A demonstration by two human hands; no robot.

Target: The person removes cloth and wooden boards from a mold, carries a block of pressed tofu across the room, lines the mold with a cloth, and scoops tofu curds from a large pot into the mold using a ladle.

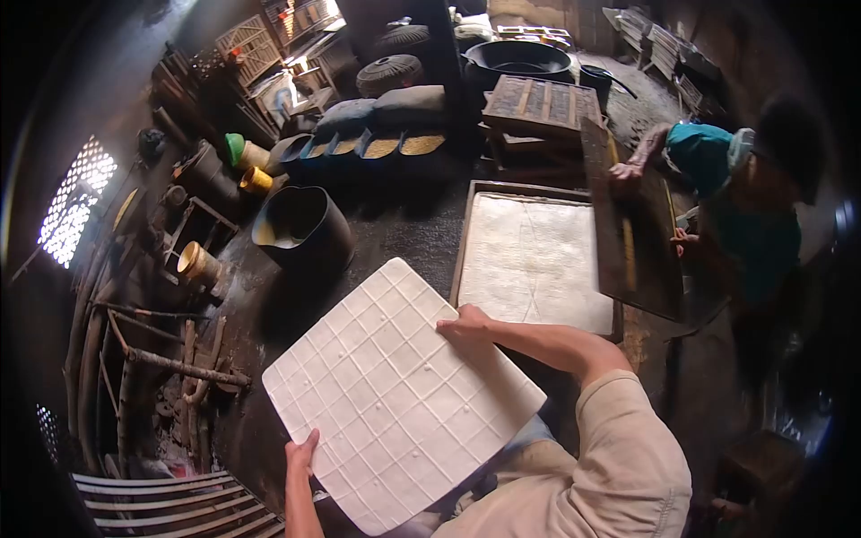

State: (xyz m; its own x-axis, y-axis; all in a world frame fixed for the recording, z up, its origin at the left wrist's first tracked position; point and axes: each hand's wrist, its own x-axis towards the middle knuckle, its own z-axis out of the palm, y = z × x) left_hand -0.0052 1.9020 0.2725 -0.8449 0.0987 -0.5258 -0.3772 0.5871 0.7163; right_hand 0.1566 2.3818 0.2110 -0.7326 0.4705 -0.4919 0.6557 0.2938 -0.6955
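A large white board [395, 394] with raised diagonal grid lines and small bumps is tilted in front of my body. My left hand [302, 453] grips its lower left edge, thumb on the face; the fingers behind are hidden. On the upper right edge, my right hand [466, 325] is closed round the board, its thumb on top. Just beyond my right forearm lies a wooden frame [465, 242] holding a flat, creased white cloth-like surface [531, 255]. Part of that frame is hidden behind my arm and the board.
At the right, a co-worker in a teal shirt [700, 161] holds a dark upright wooden panel [614, 215]. A big dark bucket [305, 229] stands ahead on the left. Yellow-filled sacks [381, 148] line the back. A slatted rack [170, 507] and wooden poles [184, 359] are at my left.
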